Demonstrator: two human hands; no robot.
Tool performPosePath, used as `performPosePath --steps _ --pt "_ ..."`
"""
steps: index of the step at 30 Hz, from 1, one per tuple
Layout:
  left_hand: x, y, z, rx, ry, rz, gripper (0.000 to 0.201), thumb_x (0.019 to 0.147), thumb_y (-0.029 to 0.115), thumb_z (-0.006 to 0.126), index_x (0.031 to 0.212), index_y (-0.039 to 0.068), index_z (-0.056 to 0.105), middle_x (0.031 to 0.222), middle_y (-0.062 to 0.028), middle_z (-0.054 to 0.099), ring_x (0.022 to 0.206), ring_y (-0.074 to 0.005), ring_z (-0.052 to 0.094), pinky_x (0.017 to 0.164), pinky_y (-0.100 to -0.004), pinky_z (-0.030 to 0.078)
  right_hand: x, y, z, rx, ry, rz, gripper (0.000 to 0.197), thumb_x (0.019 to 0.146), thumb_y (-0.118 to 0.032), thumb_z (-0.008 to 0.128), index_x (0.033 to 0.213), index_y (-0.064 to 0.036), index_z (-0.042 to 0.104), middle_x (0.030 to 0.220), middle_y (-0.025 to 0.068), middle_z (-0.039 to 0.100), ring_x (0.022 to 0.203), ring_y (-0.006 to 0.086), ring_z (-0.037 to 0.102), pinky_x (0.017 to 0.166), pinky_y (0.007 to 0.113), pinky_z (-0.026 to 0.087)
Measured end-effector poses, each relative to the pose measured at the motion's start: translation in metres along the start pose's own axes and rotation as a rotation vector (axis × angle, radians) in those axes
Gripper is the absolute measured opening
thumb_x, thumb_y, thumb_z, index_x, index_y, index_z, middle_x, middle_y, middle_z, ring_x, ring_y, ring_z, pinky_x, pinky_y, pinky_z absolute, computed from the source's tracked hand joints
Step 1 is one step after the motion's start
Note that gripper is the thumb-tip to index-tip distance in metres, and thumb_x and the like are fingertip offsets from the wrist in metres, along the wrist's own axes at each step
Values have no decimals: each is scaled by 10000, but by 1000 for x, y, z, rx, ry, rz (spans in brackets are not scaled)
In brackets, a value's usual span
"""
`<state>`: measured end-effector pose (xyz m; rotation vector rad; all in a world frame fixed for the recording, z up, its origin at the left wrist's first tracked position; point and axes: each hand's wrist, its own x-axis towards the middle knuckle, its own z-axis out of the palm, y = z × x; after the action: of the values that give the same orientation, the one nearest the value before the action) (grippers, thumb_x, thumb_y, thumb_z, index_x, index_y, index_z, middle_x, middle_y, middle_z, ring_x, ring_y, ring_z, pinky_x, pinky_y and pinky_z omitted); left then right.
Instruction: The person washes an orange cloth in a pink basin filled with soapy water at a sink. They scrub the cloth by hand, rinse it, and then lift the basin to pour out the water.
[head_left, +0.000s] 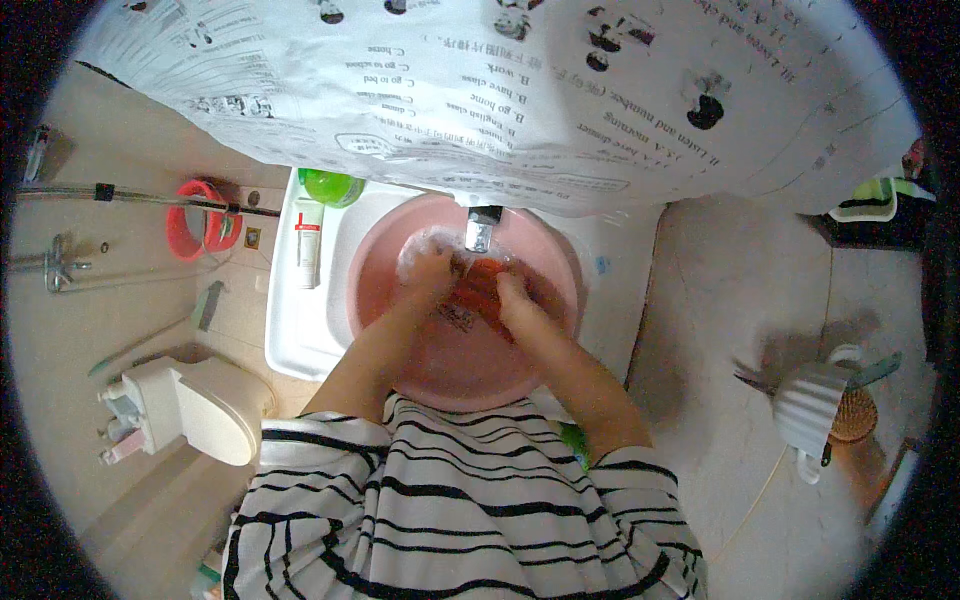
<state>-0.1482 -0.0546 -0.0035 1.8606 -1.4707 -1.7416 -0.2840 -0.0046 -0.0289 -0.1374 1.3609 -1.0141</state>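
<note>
A pink basin [470, 375] sits in the white sink, with water and white suds [415, 252] along its far left side. In the water lies a wet red-orange cloth [484, 292], with a dark printed patch near its lower left. My left hand [436, 272] is closed on the cloth's left side, beside the suds. On the other side my right hand [512, 288] grips the cloth, fingers curled and partly hidden. Just beyond both hands a chrome faucet [479, 232] reaches over the basin.
A white tube [308, 245] and a green container [330, 187] stand on the sink's left ledge [290, 330]. Printed paper [480, 100] hangs above the far edge. A toilet [210, 410] is at the left; a white holder [808, 405] with brushes is at the right.
</note>
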Motion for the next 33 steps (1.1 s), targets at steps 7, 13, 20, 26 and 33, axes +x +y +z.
performPosePath --steps 7,13,20,26,33 --pt "-16 6 43 -226 -70 237 274 835 253 573 1034 65 575 933 -165 615 799 -308 619 685 -412 509 55 16 -25 297 -361 250 331 916 -326 404 1075 -66 531 1019 109 594 902 245 582 773 429 490" --pt "-90 46 7 581 75 721 283 829 346 523 902 97 635 731 -166 620 651 -365 606 617 -434 501 8 7 11 452 -440 334 325 925 -335 367 1044 -93 548 968 83 597 857 231 585 728 404 496" --pt "-71 25 -18 443 366 559 270 841 322 494 856 113 664 666 -166 614 607 -346 608 609 -444 495 -78 -20 65 224 -187 146 348 934 -368 381 1077 -84 524 1006 69 581 890 205 578 789 381 485" --pt "-115 46 3 316 173 527 341 879 377 470 845 74 622 760 -229 599 691 -397 599 741 -435 472 -44 -20 9 214 -430 176 329 894 -388 494 1014 -91 569 961 47 588 865 188 552 786 329 444" --pt "-84 -10 -56 -192 -109 191 301 816 129 600 1074 -25 590 995 -141 617 899 -182 574 820 -294 438 -97 -81 -6 -671 -85 -438 290 828 -203 619 1085 -94 539 1065 54 559 1016 172 511 864 271 393"
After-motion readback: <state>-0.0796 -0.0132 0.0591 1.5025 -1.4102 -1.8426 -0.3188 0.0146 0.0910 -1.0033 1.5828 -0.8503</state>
